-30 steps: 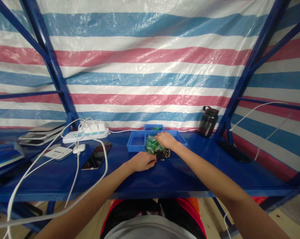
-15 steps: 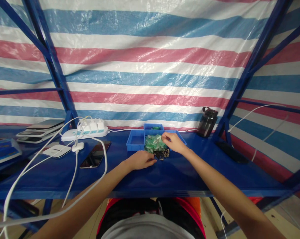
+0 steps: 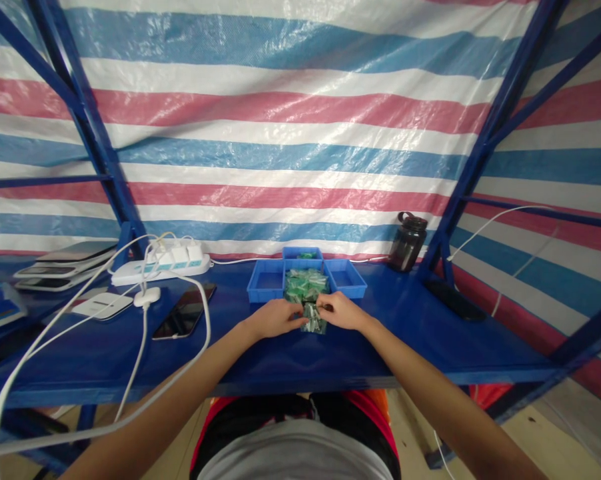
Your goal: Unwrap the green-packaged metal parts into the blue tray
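A small clear plastic bag (image 3: 314, 322) with a greenish tint lies in front of the blue trays, with small dark and silvery parts showing at it. My left hand (image 3: 276, 318) is closed at its left side, thumb and fingers pinched on the edge. My right hand (image 3: 345, 311) pinches the upper right of the same bag. Whether the parts are inside the bag or under it, I cannot tell. Just behind, green plastic bags (image 3: 305, 283) are heaped in the middle tray, whose front is hidden.
Beside the heap stand a left blue tray (image 3: 266, 281) and a right blue tray (image 3: 346, 279); a back tray (image 3: 302, 254) holds something green. A dark bottle (image 3: 408, 242) stands at right. Leftward lie a phone (image 3: 184, 312), a power strip (image 3: 161, 267) and white cables (image 3: 208, 313).
My right hand has come down from the heap of green bags toward me. A clear bag now lies between both hands, where a dark pile of small parts showed before.
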Action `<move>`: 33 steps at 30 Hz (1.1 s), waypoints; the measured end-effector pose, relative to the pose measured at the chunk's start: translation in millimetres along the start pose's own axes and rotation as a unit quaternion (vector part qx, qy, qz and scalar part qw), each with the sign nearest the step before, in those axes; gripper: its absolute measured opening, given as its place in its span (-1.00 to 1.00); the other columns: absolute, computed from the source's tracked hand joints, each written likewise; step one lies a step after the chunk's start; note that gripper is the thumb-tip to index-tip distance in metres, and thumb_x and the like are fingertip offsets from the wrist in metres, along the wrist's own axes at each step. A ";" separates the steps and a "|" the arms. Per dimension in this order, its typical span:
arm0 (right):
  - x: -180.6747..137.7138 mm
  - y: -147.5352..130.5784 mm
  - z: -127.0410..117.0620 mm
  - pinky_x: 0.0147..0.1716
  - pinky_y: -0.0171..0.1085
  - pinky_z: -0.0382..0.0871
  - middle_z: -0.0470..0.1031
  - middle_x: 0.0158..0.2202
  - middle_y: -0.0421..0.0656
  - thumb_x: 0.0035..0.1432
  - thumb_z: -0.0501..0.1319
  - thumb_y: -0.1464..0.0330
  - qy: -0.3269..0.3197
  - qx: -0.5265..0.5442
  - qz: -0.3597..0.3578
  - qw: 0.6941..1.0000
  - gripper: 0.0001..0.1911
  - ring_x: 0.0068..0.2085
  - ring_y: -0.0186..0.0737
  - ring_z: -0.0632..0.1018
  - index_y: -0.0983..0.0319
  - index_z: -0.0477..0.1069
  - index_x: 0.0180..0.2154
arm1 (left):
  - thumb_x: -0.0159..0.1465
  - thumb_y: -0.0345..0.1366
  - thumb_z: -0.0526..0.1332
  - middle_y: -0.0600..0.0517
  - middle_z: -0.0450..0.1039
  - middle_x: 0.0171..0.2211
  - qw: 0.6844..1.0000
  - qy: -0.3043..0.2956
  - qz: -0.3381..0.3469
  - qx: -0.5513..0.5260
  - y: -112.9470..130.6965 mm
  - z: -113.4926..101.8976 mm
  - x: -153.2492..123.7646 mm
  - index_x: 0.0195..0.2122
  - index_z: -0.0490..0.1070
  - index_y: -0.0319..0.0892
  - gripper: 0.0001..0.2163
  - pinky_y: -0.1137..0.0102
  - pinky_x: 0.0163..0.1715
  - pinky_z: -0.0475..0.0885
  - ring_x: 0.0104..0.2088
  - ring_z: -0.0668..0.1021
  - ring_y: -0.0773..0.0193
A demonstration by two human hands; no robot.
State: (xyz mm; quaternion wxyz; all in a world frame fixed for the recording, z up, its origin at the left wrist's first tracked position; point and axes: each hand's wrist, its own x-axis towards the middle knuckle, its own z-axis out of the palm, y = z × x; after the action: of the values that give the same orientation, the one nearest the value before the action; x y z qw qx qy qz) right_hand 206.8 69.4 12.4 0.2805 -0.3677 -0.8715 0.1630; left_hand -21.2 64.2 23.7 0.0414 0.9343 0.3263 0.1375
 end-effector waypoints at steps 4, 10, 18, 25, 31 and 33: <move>-1.6 -3.0 0.3 -0.53 -0.42 0.11 0.30 -0.60 -0.31 0.08 0.14 0.43 -0.006 -0.001 0.010 1.000 -0.93 -0.56 -0.42 0.31 0.26 0.34 -0.45 | 0.31 -0.13 0.09 0.08 0.44 -0.52 1.000 -0.005 0.008 -0.009 0.9 1.3 -0.2 -0.28 0.40 -0.15 -0.79 0.48 -0.50 0.18 -0.49 0.48 0.30; -0.6 -4.1 -1.3 -0.58 -0.41 0.05 0.23 -0.62 -0.33 0.10 0.20 0.28 -0.017 -0.009 0.002 1.000 -0.76 -0.57 -0.44 0.26 0.26 0.27 -0.51 | 0.35 -0.24 0.03 0.04 0.45 -0.39 0.999 0.024 0.023 -0.019 1.3 1.0 0.2 -0.27 0.38 -0.16 -0.82 0.49 -0.39 0.27 -0.37 0.50 0.30; -1.4 -4.7 -1.4 -0.57 -0.40 0.06 0.24 -0.62 -0.32 0.09 0.24 0.20 -0.027 -0.009 -0.003 1.000 -0.69 -0.57 -0.43 0.25 0.26 0.27 -0.52 | 0.38 -0.25 -0.04 0.00 0.41 -0.29 0.997 0.059 0.039 -0.037 4.1 -5.4 0.2 -0.22 0.36 -0.16 -0.78 0.47 -0.26 0.31 -0.28 0.48 0.29; -0.3 -3.2 -5.3 -0.54 -0.40 0.09 0.27 -0.59 -0.30 0.05 0.27 0.28 -0.021 -0.031 -0.013 0.999 -0.75 -0.54 -0.41 0.29 0.26 0.29 -0.53 | 0.37 -0.23 -0.03 0.09 0.36 -0.50 0.990 0.054 -0.009 -0.131 -2.9 -7.4 1.7 -0.27 0.36 -0.19 -0.78 0.50 -0.45 0.25 -0.49 0.43 0.35; -1.5 -2.9 -3.0 -0.54 -0.42 0.14 0.34 -0.58 -0.28 0.08 0.23 0.35 -0.034 -0.017 -0.002 0.999 -0.87 -0.55 -0.40 0.33 0.27 0.38 -0.46 | 0.31 -0.15 0.06 0.12 0.35 -0.58 0.986 0.008 -0.021 -0.165 -7.6 -2.9 1.8 -0.33 0.35 -0.19 -0.78 0.52 -0.52 0.20 -0.56 0.40 0.39; -1.8 -3.8 -1.6 -0.53 -0.42 0.16 0.37 -0.57 -0.28 0.08 0.22 0.38 -0.034 -0.012 0.000 0.999 -0.92 -0.54 -0.40 0.35 0.27 0.42 -0.40 | 0.29 -0.11 0.08 0.12 0.35 -0.57 0.990 0.000 -0.022 -0.142 -5.7 -2.8 1.2 -0.32 0.37 -0.19 -0.75 0.52 -0.53 0.18 -0.57 0.39 0.39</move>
State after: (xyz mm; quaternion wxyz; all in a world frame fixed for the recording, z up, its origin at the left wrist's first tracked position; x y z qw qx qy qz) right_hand 206.6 65.7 14.9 0.2460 -0.3651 -0.8825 0.1653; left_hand -24.5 69.3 25.7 0.1768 0.9114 0.3242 0.1817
